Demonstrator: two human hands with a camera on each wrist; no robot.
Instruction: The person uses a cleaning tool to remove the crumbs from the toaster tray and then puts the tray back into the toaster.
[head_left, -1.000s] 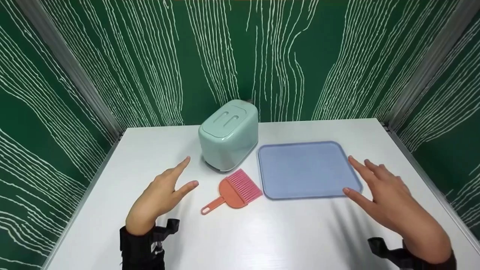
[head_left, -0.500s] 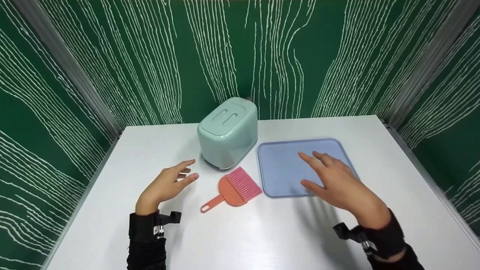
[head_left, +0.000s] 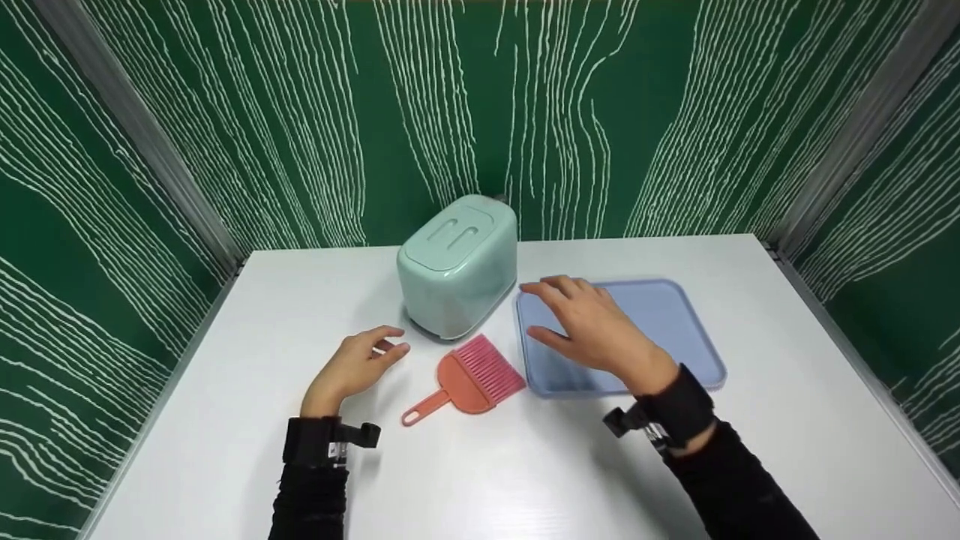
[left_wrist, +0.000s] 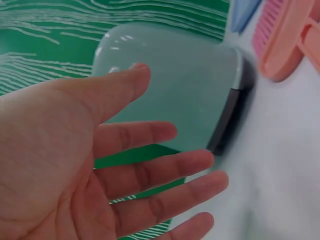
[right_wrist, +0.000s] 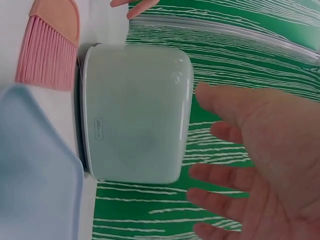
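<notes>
A mint-green toaster [head_left: 454, 270] with two slot shapes on its top stands toward the back of the white table. My left hand [head_left: 356, 367] hovers at its front left, fingers spread and holding nothing; in the left wrist view the thumb and fingers overlap the toaster's end [left_wrist: 175, 85]. My right hand [head_left: 589, 322] is above the left part of a blue tray [head_left: 660, 322], palm toward the toaster, with nothing held. In the right wrist view its relaxed fingers point at the toaster's long side [right_wrist: 137, 115], apart from it.
In front of the toaster lies an orange hand brush [head_left: 461, 386] with pink bristles, its handle pointing toward the front left. The tray's left edge is close to the bristles. Green walls [head_left: 555, 112] with white wavy lines enclose the white table [head_left: 480, 480] at the back and sides.
My right hand has swept left from the tray's right edge to over its left part. The left hand has moved slightly right, nearer the toaster. Toaster, brush and tray stay put.
</notes>
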